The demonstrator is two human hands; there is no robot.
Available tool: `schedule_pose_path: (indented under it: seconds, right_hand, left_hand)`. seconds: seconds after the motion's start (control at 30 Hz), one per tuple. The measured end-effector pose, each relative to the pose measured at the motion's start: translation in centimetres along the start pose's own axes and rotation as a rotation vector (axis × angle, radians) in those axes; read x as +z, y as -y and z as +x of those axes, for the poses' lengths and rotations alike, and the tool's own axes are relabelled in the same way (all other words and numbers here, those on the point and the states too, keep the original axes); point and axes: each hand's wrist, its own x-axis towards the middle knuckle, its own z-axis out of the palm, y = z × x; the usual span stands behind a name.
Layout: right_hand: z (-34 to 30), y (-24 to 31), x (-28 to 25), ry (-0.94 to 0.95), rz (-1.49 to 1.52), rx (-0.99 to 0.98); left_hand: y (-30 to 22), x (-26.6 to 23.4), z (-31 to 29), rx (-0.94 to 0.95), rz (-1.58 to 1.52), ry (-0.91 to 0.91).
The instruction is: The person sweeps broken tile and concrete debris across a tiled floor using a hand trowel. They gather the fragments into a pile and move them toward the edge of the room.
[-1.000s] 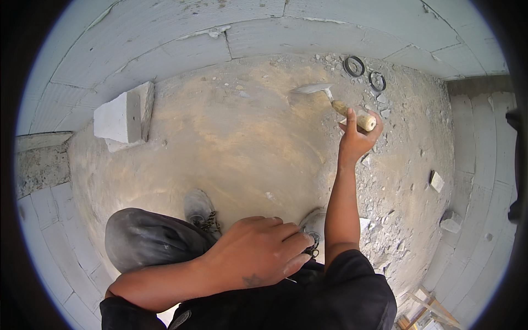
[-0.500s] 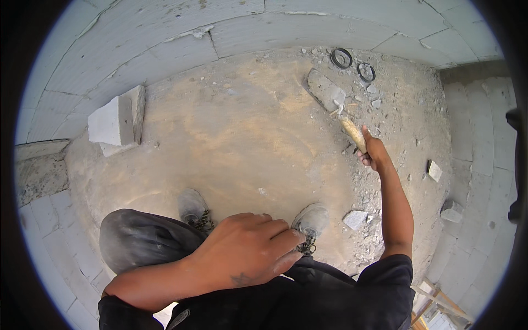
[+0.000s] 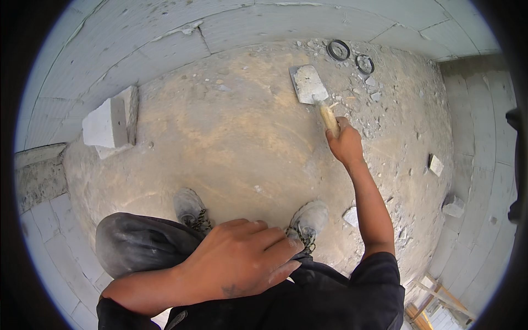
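Note:
My right hand is wrapped round the pale wooden handle of a trowel. The trowel's broad, nearly rectangular blade is coated with grey dust and points away from me, at or just over the dusty floor; whether it touches cannot be told. My left hand lies across my body in front of my bent knee, back of the hand upward. Its fingers are curled in, and their tips and palm are mostly hidden, so anything inside does not show.
Beside the far block wall lie two dark rings among rubble. Loose chips spread over the right side of the floor. Broken blocks lean at left, more pieces sit along the right wall. Wooden pieces stand at lower right.
My right hand has swung the trowel leftward, off the edge of the rubble, and its blade now shows more squarely. My left hand stays almost in place.

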Motion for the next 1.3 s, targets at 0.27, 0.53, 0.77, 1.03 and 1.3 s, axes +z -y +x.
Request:
schedule_pose_path:
  seconds: [0.27,0.53,0.77,1.03,1.3]
  right_hand:
    - [1.0,7.6,-1.1,-0.028,-0.067,-0.122]
    - [5.4,7.2,6.3,-0.131,-0.094,-0.05]
    - [3.6,7.0,5.5,0.057,0.834,0.272]
    - [2.9,8.0,-0.1,-0.11,-0.065,-0.132]
    - [5.5,11.6,6.4,-0.18,-0.006,-0.01]
  left_hand:
    - [1.3,-1.2,-0.3,-0.023,0.001,-0.078]
    - [1.2,-1.2,0.3,-0.057,0.033,-0.056]
    - [1.5,-1.2,0.3,-0.044,0.022,-0.031]
    - [2.1,-2.2,-0.7,-0.052,-0.009,-0.04]
    - [1.3,-1.2,0.7,-0.019,0.002,-0.043]
